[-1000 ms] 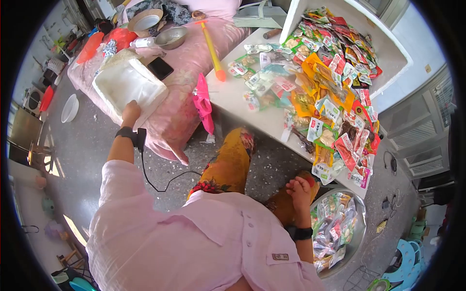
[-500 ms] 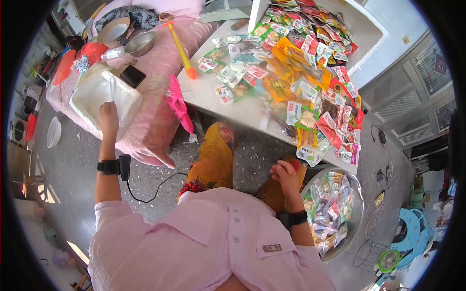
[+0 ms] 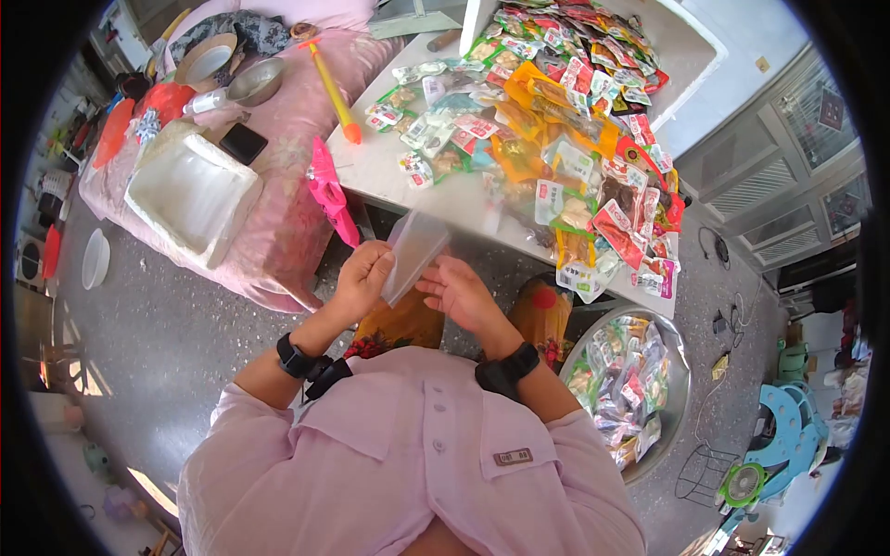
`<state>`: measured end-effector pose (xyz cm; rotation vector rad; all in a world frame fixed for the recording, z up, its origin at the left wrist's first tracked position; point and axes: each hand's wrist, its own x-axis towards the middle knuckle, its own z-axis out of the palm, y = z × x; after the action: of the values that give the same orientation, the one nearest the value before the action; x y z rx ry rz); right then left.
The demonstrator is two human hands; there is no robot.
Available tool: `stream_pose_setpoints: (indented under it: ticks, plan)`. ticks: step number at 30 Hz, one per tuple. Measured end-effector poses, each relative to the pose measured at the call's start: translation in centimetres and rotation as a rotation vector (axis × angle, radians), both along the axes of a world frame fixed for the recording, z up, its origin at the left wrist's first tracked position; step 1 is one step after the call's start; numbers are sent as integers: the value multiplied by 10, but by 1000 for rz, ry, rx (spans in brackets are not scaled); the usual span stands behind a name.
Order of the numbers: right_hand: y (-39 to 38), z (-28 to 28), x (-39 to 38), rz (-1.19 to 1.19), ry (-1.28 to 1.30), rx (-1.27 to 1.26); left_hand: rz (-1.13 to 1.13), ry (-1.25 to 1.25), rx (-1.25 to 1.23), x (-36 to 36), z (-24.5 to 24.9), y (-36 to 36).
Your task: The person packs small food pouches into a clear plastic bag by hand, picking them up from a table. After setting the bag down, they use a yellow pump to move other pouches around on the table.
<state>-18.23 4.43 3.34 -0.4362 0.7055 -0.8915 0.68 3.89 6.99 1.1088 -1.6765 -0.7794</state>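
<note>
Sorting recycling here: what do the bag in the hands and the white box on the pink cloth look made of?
The bag: thin clear plastic film, glossy; the floor shows through it. The white box: probably foam, matte, with thick walls.

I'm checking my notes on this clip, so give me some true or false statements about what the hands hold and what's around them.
Both the left hand and the right hand hold a clear plastic bag. True.
The metal basin on the floor is empty. False: it holds snack packets.
A white foam box lies on the pink cover. True.
The table is bare. False: loose packets are heaped over much of it.
</note>
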Motion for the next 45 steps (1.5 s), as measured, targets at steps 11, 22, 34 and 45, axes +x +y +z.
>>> stream_pose_setpoints:
  ticks: [11, 22, 34, 45]
  plan:
    - [5, -19, -2, -133, 188, 48, -169, -126, 411, -11, -37, 9]
    - [12, -24, 1, -209, 496, -144, -24, -459, -330, -19, -17, 9]
    - [12, -22, -5, -81, 444, -251, -235, -287, 310, -44, -36, 9]
    - [10, -19, -3, -80, 428, -213, -198, -136, 287, -44, -52, 7]
